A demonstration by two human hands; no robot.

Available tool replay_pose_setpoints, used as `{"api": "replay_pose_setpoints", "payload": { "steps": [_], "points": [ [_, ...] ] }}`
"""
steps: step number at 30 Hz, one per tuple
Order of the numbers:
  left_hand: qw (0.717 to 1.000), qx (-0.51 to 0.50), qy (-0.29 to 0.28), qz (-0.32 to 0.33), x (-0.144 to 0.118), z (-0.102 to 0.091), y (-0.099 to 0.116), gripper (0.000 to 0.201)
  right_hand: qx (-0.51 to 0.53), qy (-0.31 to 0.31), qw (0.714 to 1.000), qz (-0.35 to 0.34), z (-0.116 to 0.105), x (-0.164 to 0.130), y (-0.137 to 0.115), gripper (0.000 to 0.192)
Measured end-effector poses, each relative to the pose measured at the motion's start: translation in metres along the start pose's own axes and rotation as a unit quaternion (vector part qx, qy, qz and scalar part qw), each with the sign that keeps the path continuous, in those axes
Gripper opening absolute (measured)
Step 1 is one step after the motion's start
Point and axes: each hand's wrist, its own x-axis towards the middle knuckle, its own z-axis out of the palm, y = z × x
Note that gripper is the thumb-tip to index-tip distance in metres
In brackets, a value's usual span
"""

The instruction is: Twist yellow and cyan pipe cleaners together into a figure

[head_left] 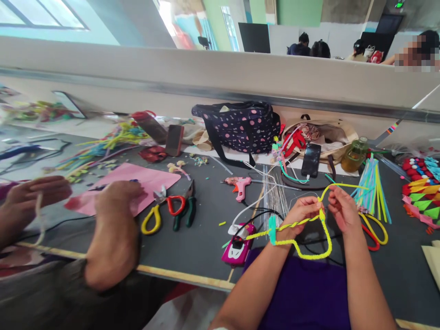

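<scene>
My left hand [302, 211] and my right hand [342, 208] pinch a yellow pipe cleaner [311, 253] between them, just above the dark table [206, 238]. The pipe cleaner is bent into a loop that hangs below my hands, and its twisted tail runs left past a small teal piece [272, 229]. A thin yellow end [343, 185] sticks up and to the right from my fingers. A purple cloth [302, 288] lies under my forearms.
A co-worker's hands [117, 197] rest at the left on a pink sheet [137, 181]. Nearby lie yellow-and-red scissors [158, 213], green pliers [187, 208], a pink glue gun [240, 185], a magenta device [237, 250], a spotted bag [240, 126], phones and pipe-cleaner bundles [373, 188].
</scene>
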Motion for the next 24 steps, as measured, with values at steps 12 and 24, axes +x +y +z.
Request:
{"api": "replay_pose_setpoints", "payload": {
  "steps": [12,24],
  "points": [
    [0.999,0.039,-0.011,0.013,-0.003,0.000,0.007,0.034,-0.214,-0.098,0.971,-0.042,0.005,-0.011,0.000,0.025],
    [1.000,0.011,-0.015,0.005,0.004,-0.003,-0.001,0.040,-0.153,-0.042,0.978,-0.137,-0.001,-0.012,-0.011,0.019]
  ]
}}
